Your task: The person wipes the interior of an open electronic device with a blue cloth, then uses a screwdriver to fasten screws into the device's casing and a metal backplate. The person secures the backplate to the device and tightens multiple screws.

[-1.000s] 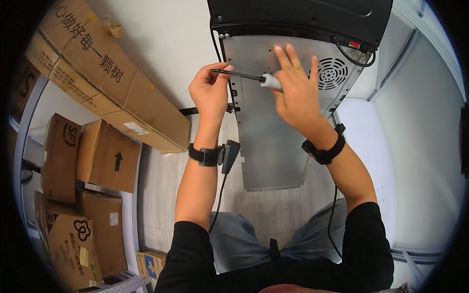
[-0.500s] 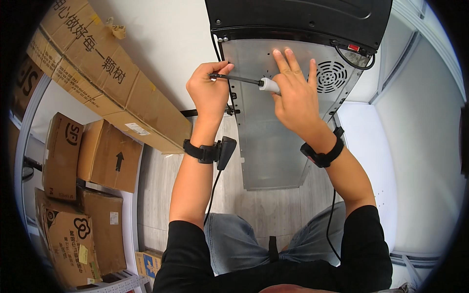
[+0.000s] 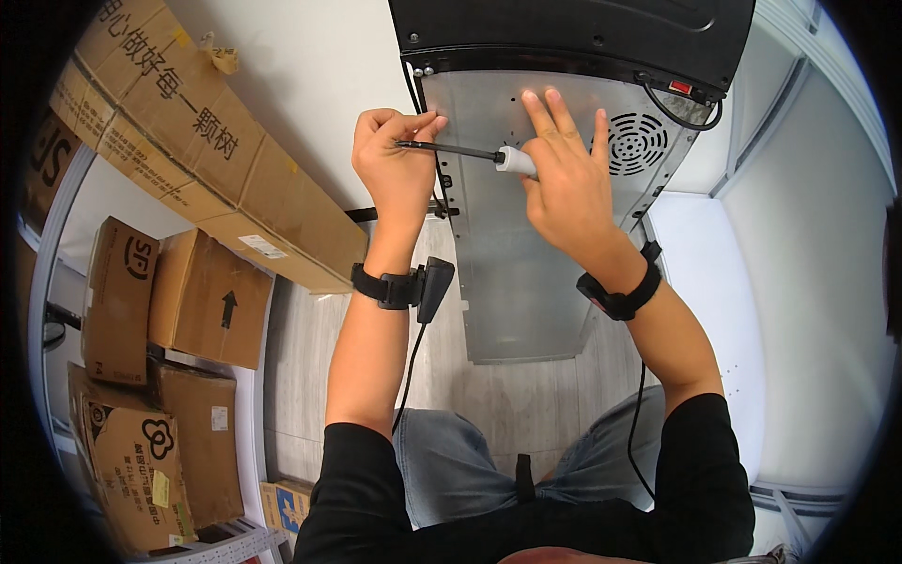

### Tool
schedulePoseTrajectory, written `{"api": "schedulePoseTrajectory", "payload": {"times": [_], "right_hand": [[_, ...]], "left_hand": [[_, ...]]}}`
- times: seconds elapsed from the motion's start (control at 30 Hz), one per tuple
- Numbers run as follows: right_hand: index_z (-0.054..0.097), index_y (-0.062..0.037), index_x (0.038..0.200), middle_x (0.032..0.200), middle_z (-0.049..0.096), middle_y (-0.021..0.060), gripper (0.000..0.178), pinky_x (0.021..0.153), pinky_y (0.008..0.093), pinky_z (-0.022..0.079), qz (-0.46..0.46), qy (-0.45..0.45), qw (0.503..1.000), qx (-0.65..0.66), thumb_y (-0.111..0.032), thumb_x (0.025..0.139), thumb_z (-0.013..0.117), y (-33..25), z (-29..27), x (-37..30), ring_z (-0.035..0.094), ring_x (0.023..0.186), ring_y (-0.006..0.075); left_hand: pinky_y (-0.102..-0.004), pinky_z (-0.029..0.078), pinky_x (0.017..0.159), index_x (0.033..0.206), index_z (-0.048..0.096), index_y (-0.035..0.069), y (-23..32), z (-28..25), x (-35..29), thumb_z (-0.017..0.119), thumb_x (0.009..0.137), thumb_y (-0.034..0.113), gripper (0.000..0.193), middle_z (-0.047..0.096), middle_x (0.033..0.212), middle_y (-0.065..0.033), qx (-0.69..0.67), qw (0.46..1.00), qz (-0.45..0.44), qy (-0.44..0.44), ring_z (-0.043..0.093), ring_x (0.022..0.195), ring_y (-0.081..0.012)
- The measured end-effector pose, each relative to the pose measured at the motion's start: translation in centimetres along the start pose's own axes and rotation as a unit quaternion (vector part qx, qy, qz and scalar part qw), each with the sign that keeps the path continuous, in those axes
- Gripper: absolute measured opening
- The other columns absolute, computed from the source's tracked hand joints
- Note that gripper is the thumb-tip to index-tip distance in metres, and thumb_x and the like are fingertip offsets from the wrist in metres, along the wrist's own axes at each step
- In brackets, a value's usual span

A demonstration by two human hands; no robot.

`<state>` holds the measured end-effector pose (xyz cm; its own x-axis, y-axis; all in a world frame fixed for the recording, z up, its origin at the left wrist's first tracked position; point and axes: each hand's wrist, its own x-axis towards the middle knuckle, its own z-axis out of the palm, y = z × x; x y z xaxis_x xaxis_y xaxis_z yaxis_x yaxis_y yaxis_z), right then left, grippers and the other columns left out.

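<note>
A screwdriver point(image 3: 460, 149) with a pale handle and a dark shaft lies across the space between my hands. My right hand point(image 3: 568, 183) grips its handle on the thumb side, while several fingers stretch out over the grey metal panel point(image 3: 507, 273). The shaft points left, and its tip overlaps my left hand point(image 3: 393, 164). Thumb and forefinger of that hand are pinched together by the panel's upper left edge; what they hold, if anything, is too small to make out. Round vent slots point(image 3: 639, 148) show in the panel right of my right hand.
A black housing point(image 3: 573, 38) tops the panel, with a red switch point(image 3: 680, 86) and a black cable loop point(image 3: 691, 122). A long cardboard box point(image 3: 216, 160) leans at the left, above several stacked cartons point(image 3: 211, 301). A white surface point(image 3: 705, 282) stands at the right.
My left hand has shifted slightly left and up, its fingers still pinched. The right hand and the screwdriver are almost where they were.
</note>
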<state>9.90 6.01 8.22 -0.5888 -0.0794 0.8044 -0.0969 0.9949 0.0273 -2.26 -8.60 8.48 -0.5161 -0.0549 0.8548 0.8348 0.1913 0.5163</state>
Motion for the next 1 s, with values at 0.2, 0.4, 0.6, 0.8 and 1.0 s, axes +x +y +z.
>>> {"api": "schedulePoseTrajectory", "payload": {"times": [0.2,0.4,0.6,0.8,1.0], "right_hand": [[0.057,-0.0041,0.082,0.141,0.046,0.0113,0.019,0.108,0.0629,0.017,-0.004,0.0,1.0,0.0,-0.001,0.067,0.067,-0.1,-0.1,0.0,0.035,0.137,0.0266],[0.057,-0.0037,0.082,0.141,0.046,0.0121,0.018,0.108,0.0632,0.018,-0.008,0.0,1.0,-0.004,0.0,0.067,0.066,0.2,0.1,-0.1,0.035,0.137,0.0273],[0.058,-0.0032,0.085,0.139,0.047,0.0138,0.019,0.106,0.0606,0.023,-0.004,-0.013,0.999,0.034,-0.004,0.069,0.068,0.0,-0.8,-0.1,0.037,0.134,0.029],[0.06,-0.0035,0.1,0.116,0.061,0.0153,0.028,0.086,0.0383,0.047,0.162,-0.152,0.945,0.241,-0.012,0.075,0.071,0.7,-5.2,-2.9,0.059,0.104,0.031],[0.05,-0.0045,0.114,0.098,0.063,0.016,0.041,0.076,0.034,0.047,0.334,-0.204,0.875,0.286,-0.007,0.079,0.069,3.7,-9.2,-8.2,0.061,0.083,0.0295]], "left_hand": [[-0.0207,0.044,0.058,0.079,0.061,0.003,-1.6,-0.1,1.0,0.08,0.07,0.0,0.021,0.059,0.072,-0.0002,-0.205,0.948,-0.231,-0.079,0.052,0.064,-0.0068],[-0.021,0.046,0.059,0.085,0.06,0.003,-1.9,-0.4,2.1,0.079,0.071,0.001,0.024,0.059,0.072,-0.0007,-0.27,0.91,-0.288,-0.128,0.054,0.064,-0.008],[-0.0206,0.043,0.057,0.088,0.06,0.002,-2.3,-0.4,1.7,0.08,0.074,0.007,0.025,0.057,0.069,0.0014,-0.196,0.942,-0.236,-0.136,0.05,0.061,-0.007],[-0.0205,0.041,0.057,0.108,0.056,0.002,-1.6,0.0,0.6,0.081,0.073,0.012,0.044,0.052,0.072,0.0016,-0.062,0.986,-0.138,-0.074,0.047,0.06,-0.0052],[-0.0194,0.038,0.059,0.12,0.047,0.003,-1.1,-0.1,-0.9,0.08,0.074,0.009,0.057,0.046,0.078,0.0009,-0.066,0.993,-0.095,-0.027,0.041,0.063,-0.0061]]}}
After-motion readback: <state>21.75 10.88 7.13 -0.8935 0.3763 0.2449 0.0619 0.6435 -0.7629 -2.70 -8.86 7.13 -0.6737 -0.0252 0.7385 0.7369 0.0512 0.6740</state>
